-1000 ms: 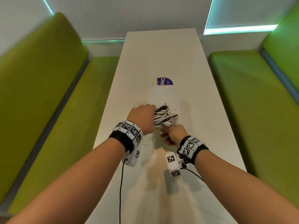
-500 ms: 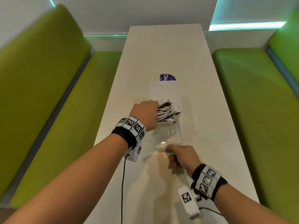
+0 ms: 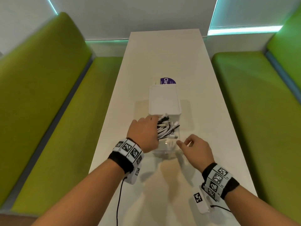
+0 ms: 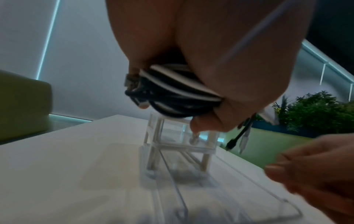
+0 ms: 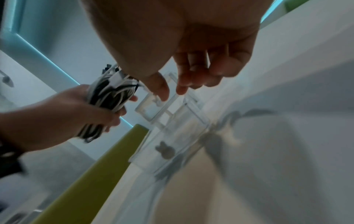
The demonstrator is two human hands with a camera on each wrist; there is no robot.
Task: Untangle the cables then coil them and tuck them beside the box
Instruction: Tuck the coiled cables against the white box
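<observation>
Left hand (image 3: pixel 144 133) has its fingers wrapped tight around a bundle of black and white cables (image 3: pixel 166 128), plug ends sticking out to the right and a couple dangling loose underneath in the left wrist view. The bundle hangs over the clear plastic box (image 3: pixel 169 147), not resting in it as far as I can tell. Right hand (image 3: pixel 197 148) is holding nothing: thumb and forefinger reach toward the box's near right corner with a gap between them, other fingers loosely curled. Can't say if it's actually touching the rim, the right wrist view is too blurry.

The box sits mid-table, with a white square lid or container (image 3: pixel 164 100) right behind it on the far side, and beyond that a white card with a purple round label (image 3: pixel 167 81) poking out.

All of it is on a long, narrow white table (image 3: pixel 162 51) running away from the camera. There are 2 lime-green benches, left bench (image 3: pixel 48 88) and right bench (image 3: pixel 254 88), flanking it, pale walls with teal light strips (image 3: pixel 244 29), and some green plants (image 4: pixel 314 112) off to the right in the left wrist view. Both wrists wear black bands with marker tags.
</observation>
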